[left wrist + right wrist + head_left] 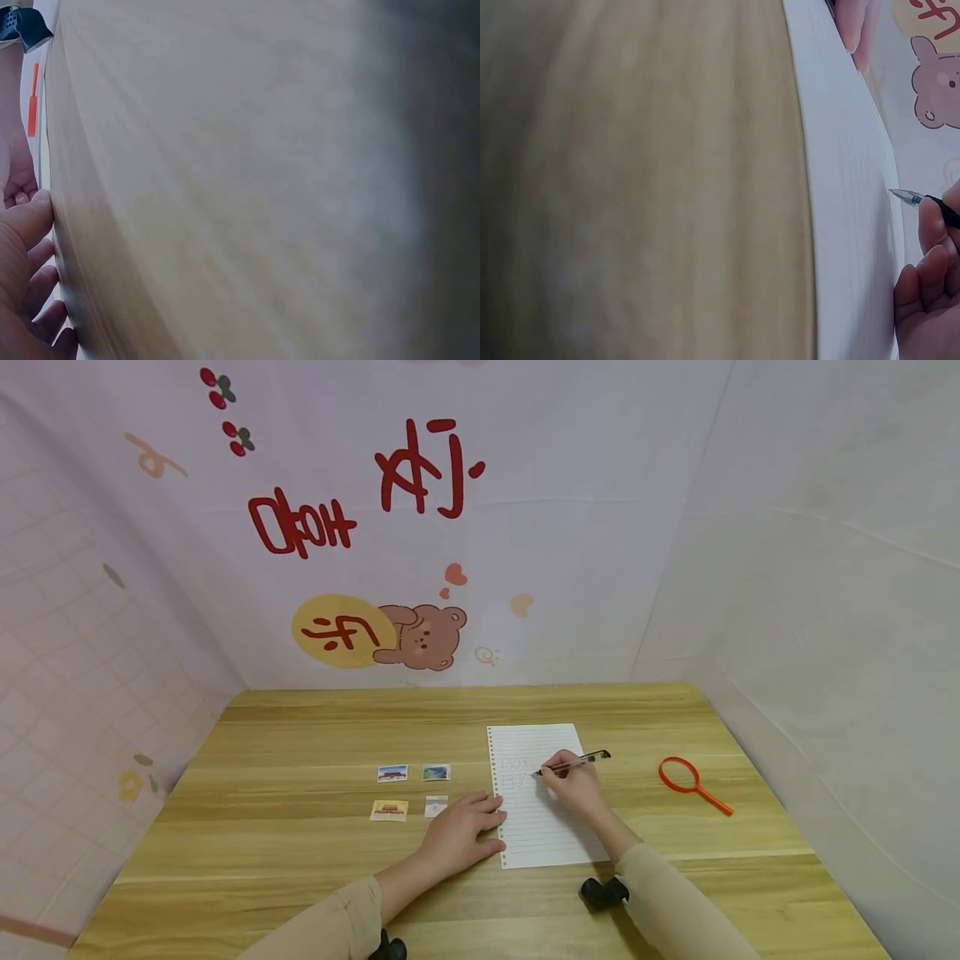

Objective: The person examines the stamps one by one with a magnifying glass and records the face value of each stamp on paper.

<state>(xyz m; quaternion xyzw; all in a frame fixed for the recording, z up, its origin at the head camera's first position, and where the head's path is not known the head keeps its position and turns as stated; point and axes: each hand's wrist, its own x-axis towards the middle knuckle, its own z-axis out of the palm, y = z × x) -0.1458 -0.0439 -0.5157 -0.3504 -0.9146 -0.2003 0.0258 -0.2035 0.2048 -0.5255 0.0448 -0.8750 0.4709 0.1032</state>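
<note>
A lined, hole-punched sheet of paper (547,835) lies on the wooden table, with a couple of faint handwritten lines near its upper left. My right hand (577,789) pinches a black-and-clear pen (573,763), its tip at the end of the second written line. In the right wrist view the pen (909,196) points at the paper (840,187), gripped by curled fingers. My left hand (461,835) rests with relaxed fingers on the sheet's left edge. In the left wrist view the left hand (26,277) shows its spread fingers along that edge.
Several small picture cards lie left of the paper: a red-building card (392,773), a blue-green landscape card (437,772), a yellow card (389,811) and a pale card (436,807) beside my left hand. A red magnifying glass (695,786) lies at the right. Printed cloth walls surround the table.
</note>
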